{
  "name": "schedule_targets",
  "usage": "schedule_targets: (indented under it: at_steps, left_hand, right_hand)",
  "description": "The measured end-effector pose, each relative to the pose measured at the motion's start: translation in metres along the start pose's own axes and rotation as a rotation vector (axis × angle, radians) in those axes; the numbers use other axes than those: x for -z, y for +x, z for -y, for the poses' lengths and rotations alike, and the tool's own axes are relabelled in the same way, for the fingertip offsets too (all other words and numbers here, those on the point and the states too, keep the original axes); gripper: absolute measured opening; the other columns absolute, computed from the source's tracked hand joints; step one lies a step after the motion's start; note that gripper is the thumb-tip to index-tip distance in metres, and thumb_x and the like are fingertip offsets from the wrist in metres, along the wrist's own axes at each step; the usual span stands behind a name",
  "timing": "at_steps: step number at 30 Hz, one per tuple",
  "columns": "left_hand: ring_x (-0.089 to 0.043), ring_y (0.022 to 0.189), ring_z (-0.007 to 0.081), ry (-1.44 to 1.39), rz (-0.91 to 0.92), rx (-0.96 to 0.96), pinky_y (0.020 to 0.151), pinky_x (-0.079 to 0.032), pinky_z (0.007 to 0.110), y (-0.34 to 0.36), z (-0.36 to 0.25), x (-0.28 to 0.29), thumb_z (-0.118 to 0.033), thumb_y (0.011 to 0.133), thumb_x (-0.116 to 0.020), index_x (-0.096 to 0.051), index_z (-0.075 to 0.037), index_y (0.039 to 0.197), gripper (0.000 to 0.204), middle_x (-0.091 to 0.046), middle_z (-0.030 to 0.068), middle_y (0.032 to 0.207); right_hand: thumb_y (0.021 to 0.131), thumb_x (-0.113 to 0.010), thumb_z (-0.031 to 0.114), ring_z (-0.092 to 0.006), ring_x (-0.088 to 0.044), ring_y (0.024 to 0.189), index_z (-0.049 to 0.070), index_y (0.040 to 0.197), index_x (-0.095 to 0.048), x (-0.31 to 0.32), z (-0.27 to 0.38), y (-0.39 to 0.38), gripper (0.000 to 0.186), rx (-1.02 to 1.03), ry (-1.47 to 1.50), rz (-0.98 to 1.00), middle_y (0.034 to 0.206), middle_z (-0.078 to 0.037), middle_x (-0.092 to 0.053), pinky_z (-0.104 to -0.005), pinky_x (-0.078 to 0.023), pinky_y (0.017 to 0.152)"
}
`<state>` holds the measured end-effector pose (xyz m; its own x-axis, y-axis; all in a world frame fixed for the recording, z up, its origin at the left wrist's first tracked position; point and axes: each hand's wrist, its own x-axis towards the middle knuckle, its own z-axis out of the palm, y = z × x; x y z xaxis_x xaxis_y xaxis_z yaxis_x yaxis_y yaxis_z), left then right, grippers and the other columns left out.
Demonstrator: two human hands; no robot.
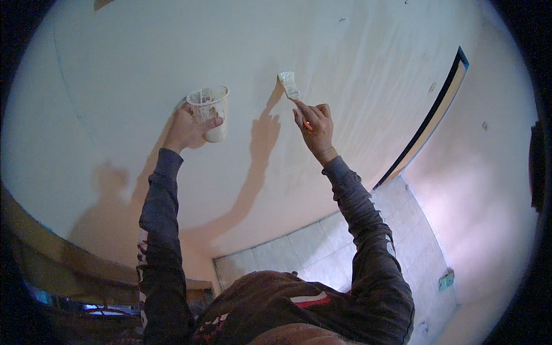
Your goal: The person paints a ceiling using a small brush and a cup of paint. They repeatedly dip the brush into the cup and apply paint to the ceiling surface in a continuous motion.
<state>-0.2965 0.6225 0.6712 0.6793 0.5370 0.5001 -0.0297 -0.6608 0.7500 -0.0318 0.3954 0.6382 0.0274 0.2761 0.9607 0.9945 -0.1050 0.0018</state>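
Note:
My left hand point(187, 127) is raised overhead and grips a clear plastic cup point(211, 110) with white paint in its bottom. My right hand point(315, 127) is also raised and holds a paintbrush point(289, 85) by its handle. The white bristles press against the pale ceiling surface point(172, 52). Both arms wear dark grey long sleeves. The cup sits about a hand's width left of the brush.
A dark trim strip point(428, 121) runs along the edge between the painted surface and the right wall point(489, 190). A tiled wall point(322, 247) lies below, with a small switch plate point(446, 280) at right. Shadows of my arms fall on the painted surface.

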Motion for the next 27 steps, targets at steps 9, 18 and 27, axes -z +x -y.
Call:
schedule_targets:
  at_steps: [9, 18, 27]
  left_hand:
    - [-0.064, 0.109, 0.0197, -0.158, 0.053, 0.063, 0.097, -0.051, 0.036, -0.005, -0.006, 0.001, -0.024, 0.072, -0.09, -0.057, 0.0, 0.125, 0.066, -0.068, 0.0103, 0.119]
    - [-0.061, 0.114, 0.0202, -0.225, 0.066, 0.005, 0.101, -0.049, 0.036, -0.001, -0.01, 0.003, -0.021, 0.072, -0.09, -0.057, 0.0, 0.126, 0.067, -0.066, 0.01, 0.123]
    - [-0.065, 0.106, 0.0197, -0.255, 0.076, 0.046, 0.094, -0.053, 0.036, 0.005, 0.007, -0.001, -0.025, 0.072, -0.09, -0.059, -0.001, 0.124, 0.065, -0.068, 0.0092, 0.117]
  right_hand:
    - [0.085, -0.078, 0.017, -0.0144, -0.062, 0.071, 0.008, 0.103, -0.077, 0.055, -0.009, 0.07, 0.021, -0.21, 0.336, 0.095, 0.08, -0.006, -0.072, -0.0289, -0.049, 0.064]
    - [0.095, -0.067, 0.02, -0.0136, -0.07, 0.089, 0.007, 0.11, -0.074, 0.105, -0.022, 0.304, 0.022, 0.206, 0.269, -0.109, 0.095, -0.004, -0.076, -0.0273, -0.055, 0.08]
    - [0.089, -0.072, 0.029, -0.0335, -0.059, 0.074, 0.012, 0.108, -0.075, 0.043, 0.003, 0.394, 0.026, 0.341, -0.095, -0.471, 0.087, -0.014, -0.071, -0.0419, -0.049, 0.069]
